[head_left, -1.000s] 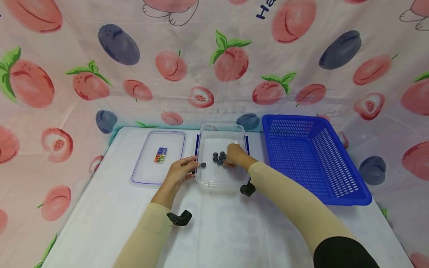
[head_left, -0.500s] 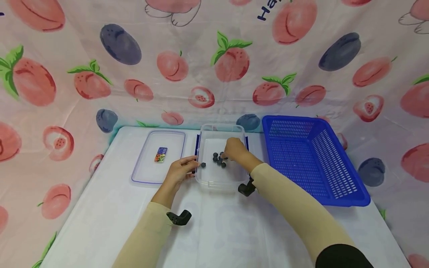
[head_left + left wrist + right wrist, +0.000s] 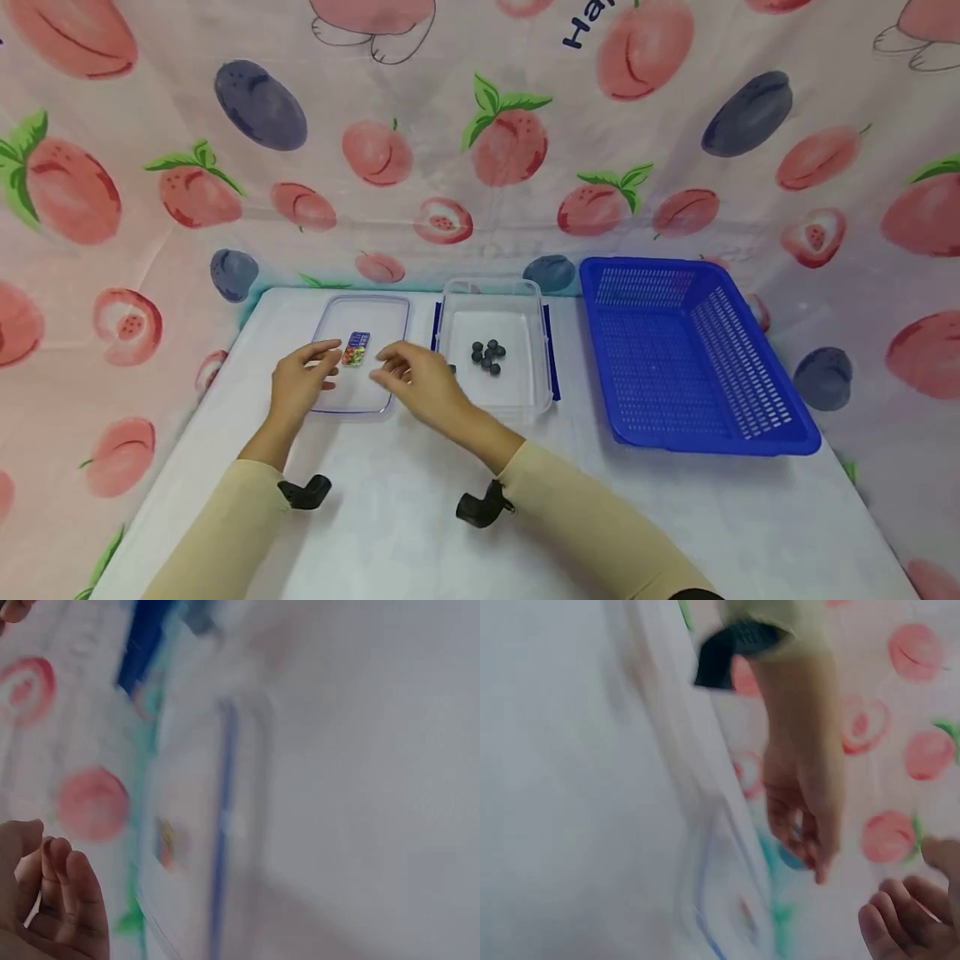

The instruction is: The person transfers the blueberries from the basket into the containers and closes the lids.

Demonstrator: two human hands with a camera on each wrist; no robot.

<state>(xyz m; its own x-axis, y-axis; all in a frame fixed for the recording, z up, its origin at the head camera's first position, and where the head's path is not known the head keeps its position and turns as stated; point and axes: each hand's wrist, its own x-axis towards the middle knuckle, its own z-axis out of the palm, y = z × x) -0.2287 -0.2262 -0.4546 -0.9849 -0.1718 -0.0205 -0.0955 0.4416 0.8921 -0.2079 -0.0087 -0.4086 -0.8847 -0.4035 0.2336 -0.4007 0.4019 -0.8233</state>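
Observation:
My left hand (image 3: pixel 298 382) hovers over the left side of the clear lid (image 3: pixel 347 398), its fingers loosely bent and holding nothing. Facing it, my right hand (image 3: pixel 429 385) is over the lid's right edge, also with loosely bent fingers and nothing between them. The lid has a blue seal line and lies flat, with a small colourful label (image 3: pixel 356 349) on it. Beside it stands a clear plastic box (image 3: pixel 495 321) with a cluster of several blueberries (image 3: pixel 487 357) inside. Another dark berry (image 3: pixel 452 368) is partly hidden by my right hand. Both wrist views are blurred.
A big blue perforated basket (image 3: pixel 678 450) occupies the right side of the white-covered table (image 3: pixel 420 533). Dark blue clip flaps (image 3: pixel 552 354) stick out along the box's sides. Behind the table hangs a fruit-print cloth (image 3: pixel 480 225).
My right hand has left the berries in the box and swung left to the lid. The left hand has released the box's left side and moved left over the lid.

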